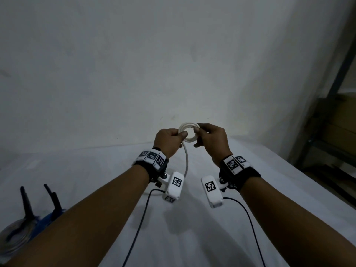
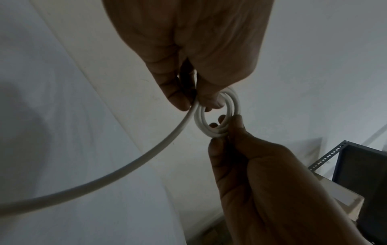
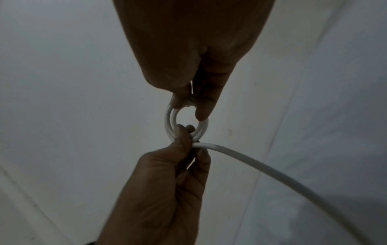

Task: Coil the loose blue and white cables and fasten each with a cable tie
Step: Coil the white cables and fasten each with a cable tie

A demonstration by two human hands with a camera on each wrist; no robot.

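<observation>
A small white cable coil [image 1: 187, 126] of two or three turns is held up above the white table [image 1: 269, 189] between both hands. My left hand [image 1: 180, 134] pinches the coil's left side, where the loose tail [image 1: 186, 160] leaves and drops to the table. My right hand [image 1: 197, 132] pinches the right side with thumb and forefinger. The left wrist view shows the coil [image 2: 235, 102], my left fingertips [image 2: 209, 101] on it and the tail [image 2: 146, 157]. The right wrist view shows the coil [image 3: 169, 122] and tail [image 3: 272, 170]. A blue cable bundle [image 1: 45, 218] lies at the lower left with black ties [image 1: 26, 201] sticking up.
A greyish coil [image 1: 13, 239] lies beside the blue bundle at the table's left front. A dark metal shelf frame [image 1: 344, 60] with a cardboard box [image 1: 341, 116] stands past the table's right edge. Thin black wires [image 1: 138, 228] hang from the wrist cameras. A plain wall is behind.
</observation>
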